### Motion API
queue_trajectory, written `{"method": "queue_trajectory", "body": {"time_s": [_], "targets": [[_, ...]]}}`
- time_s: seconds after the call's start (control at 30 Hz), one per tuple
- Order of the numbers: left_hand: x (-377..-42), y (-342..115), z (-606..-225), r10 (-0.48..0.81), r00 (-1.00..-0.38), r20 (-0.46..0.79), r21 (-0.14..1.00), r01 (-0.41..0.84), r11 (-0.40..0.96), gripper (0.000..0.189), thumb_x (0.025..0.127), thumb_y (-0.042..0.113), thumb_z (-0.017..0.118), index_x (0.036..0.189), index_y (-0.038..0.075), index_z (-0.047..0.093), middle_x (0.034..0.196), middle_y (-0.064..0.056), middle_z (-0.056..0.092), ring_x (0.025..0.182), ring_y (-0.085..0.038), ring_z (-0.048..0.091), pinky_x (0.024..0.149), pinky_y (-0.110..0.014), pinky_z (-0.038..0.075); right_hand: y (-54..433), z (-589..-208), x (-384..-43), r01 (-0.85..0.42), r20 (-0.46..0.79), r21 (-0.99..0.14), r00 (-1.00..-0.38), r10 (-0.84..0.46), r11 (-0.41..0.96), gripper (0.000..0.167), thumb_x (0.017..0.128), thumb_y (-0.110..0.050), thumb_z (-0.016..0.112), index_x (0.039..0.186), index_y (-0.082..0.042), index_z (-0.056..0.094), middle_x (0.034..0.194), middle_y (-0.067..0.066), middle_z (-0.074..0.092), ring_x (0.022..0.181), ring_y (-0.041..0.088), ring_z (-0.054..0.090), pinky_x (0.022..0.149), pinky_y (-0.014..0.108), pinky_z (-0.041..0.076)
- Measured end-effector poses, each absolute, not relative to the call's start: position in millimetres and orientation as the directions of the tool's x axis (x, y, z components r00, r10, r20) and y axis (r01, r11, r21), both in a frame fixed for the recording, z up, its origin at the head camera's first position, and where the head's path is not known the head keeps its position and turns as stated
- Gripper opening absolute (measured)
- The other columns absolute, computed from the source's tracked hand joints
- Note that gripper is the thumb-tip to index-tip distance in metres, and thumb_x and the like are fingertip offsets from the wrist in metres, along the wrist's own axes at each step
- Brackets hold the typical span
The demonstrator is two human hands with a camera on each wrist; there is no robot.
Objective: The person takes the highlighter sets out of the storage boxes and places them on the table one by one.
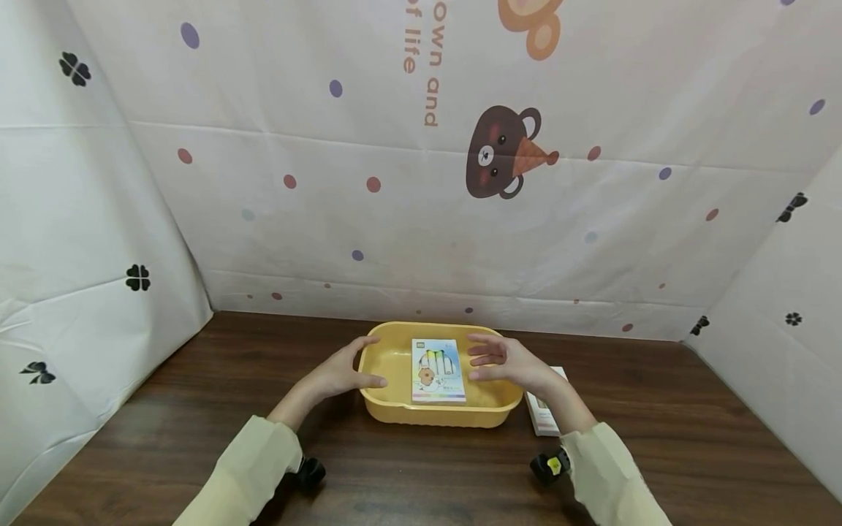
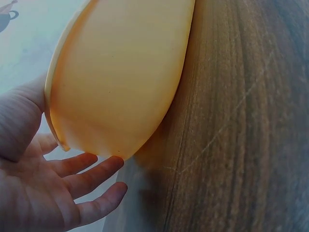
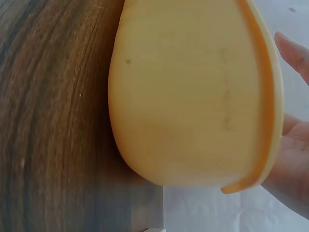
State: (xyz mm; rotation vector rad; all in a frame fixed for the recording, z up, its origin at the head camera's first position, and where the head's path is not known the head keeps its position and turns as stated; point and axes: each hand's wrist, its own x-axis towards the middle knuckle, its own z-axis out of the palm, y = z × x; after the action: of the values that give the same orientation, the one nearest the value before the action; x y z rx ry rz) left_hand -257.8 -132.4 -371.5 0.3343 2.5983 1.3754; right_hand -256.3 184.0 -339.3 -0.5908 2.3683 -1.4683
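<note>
A yellow plastic basin [image 1: 434, 416] stands on the table, with a flat box of markers [image 1: 438, 370] lying inside it. At the basin's left end is my left hand [image 1: 338, 372], its thumb reaching over the rim. In the left wrist view, the loosely spread fingers [image 2: 99, 171] come right up to the outer wall [image 2: 120, 82]. Over the basin's right end, my right hand [image 1: 513, 363] is held with fingers apart and nothing in them. The right wrist view has that hand [image 3: 294, 154] beyond the rim, partly hidden by the basin.
A second white box [image 1: 542, 416] lies to the right of the basin, partly covered by my right forearm. Printed cloth [image 1: 421, 219] hangs behind the dark wooden table [image 1: 408, 475] and along both sides. Black wrist straps [image 1: 551, 466] sit at the cream sleeves.
</note>
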Motion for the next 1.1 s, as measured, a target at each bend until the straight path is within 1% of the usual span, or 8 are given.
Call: {"method": "queue_trajectory", "body": {"time_s": [0.3, 0.5, 0.83, 1.0, 1.1], "targets": [[-256.6, -132.5, -371.4, 0.274, -0.96, -0.055, 0.824, 0.111, 0.555, 0.083, 0.07, 0.029, 0.079, 0.139, 0.013, 0.035, 0.143, -0.021, 0.031, 0.129, -0.038, 0.029, 0.099, -0.055, 0.029, 178.2, -339.8, -257.2, -0.199, -0.04, -0.896, -0.855, -0.518, 0.397, 0.07, 0.079, -0.011, 0.07, 0.136, 0.006, 0.034, 0.126, 0.027, 0.048, 0.113, 0.036, 0.05, 0.093, 0.045, 0.04], [-256.1, -132.5, -371.0, 0.272, -0.961, -0.059, 0.827, 0.105, 0.552, 0.083, 0.07, 0.03, 0.079, 0.139, 0.014, 0.035, 0.143, -0.021, 0.03, 0.129, -0.037, 0.029, 0.099, -0.056, 0.028, 176.0, -341.3, -259.4, -0.187, -0.056, -0.903, -0.842, -0.537, 0.387, 0.073, 0.078, -0.012, 0.072, 0.136, 0.007, 0.033, 0.126, 0.029, 0.047, 0.112, 0.037, 0.05, 0.091, 0.043, 0.042], [-256.5, -132.0, -370.8, 0.272, -0.96, -0.06, 0.828, 0.105, 0.551, 0.083, 0.07, 0.03, 0.079, 0.139, 0.014, 0.035, 0.143, -0.021, 0.03, 0.129, -0.037, 0.03, 0.098, -0.056, 0.029, 172.2, -344.0, -260.2, -0.173, -0.081, -0.9, -0.835, -0.545, 0.399, 0.074, 0.076, -0.013, 0.073, 0.136, 0.008, 0.033, 0.123, 0.027, 0.049, 0.108, 0.035, 0.053, 0.088, 0.039, 0.045], [-257.1, -131.9, -370.9, 0.268, -0.961, -0.062, 0.829, 0.1, 0.55, 0.083, 0.07, 0.029, 0.079, 0.139, 0.014, 0.035, 0.143, -0.021, 0.03, 0.129, -0.038, 0.03, 0.099, -0.056, 0.028, 168.7, -346.0, -262.1, -0.185, -0.084, -0.891, -0.831, -0.55, 0.415, 0.072, 0.076, -0.012, 0.073, 0.134, 0.008, 0.036, 0.121, 0.028, 0.05, 0.106, 0.034, 0.055, 0.087, 0.038, 0.046], [-257.0, -131.9, -371.0, 0.269, -0.961, -0.064, 0.83, 0.098, 0.549, 0.082, 0.071, 0.028, 0.079, 0.139, 0.014, 0.035, 0.143, -0.021, 0.03, 0.129, -0.038, 0.029, 0.099, -0.056, 0.028, 166.4, -346.9, -262.2, -0.171, -0.103, -0.885, -0.835, -0.541, 0.432, 0.072, 0.075, -0.012, 0.074, 0.134, 0.006, 0.038, 0.121, 0.027, 0.051, 0.105, 0.032, 0.055, 0.087, 0.038, 0.046]]}}
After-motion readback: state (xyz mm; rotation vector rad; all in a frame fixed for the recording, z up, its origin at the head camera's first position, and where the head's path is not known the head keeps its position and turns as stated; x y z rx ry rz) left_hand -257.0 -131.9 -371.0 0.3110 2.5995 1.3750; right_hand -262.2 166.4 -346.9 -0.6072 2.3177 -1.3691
